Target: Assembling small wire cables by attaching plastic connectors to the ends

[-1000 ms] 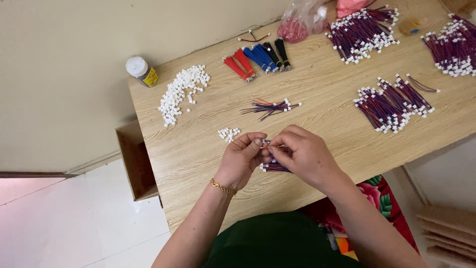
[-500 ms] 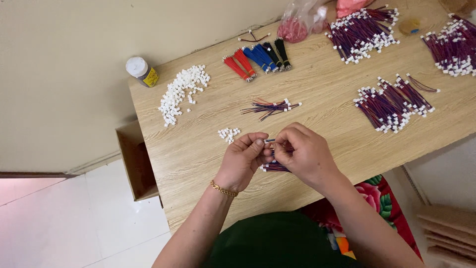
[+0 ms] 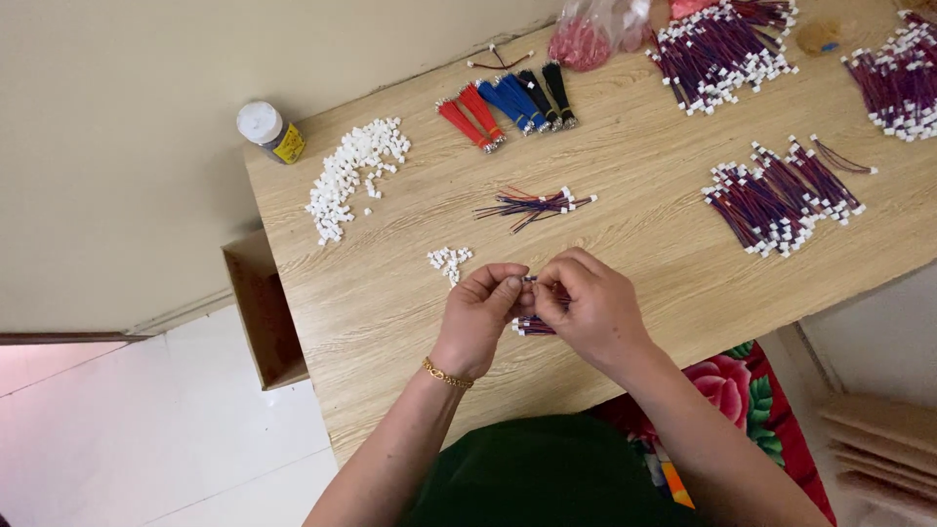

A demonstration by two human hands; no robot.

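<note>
My left hand [image 3: 480, 314] and my right hand [image 3: 589, 304] meet over the near part of a wooden table [image 3: 644, 224]. Together they pinch a short bundle of red, blue and black wires [image 3: 532, 325] with a small white connector at the fingertips. A few loose white connectors [image 3: 449, 260] lie just left of my left hand. A small fan of loose wires [image 3: 535, 205] lies beyond my hands.
A big heap of white connectors [image 3: 349, 176] and a white-capped jar [image 3: 269, 131] sit far left. Red, blue and black wire bunches [image 3: 508, 100], finished wire piles [image 3: 781, 195], [image 3: 717, 49], [image 3: 898, 83] and a plastic bag [image 3: 590, 34] fill the back and right. A cardboard box [image 3: 262, 312] stands left of the table.
My hands stay in the same spot; only the fingers shift slightly around the wires and connector.
</note>
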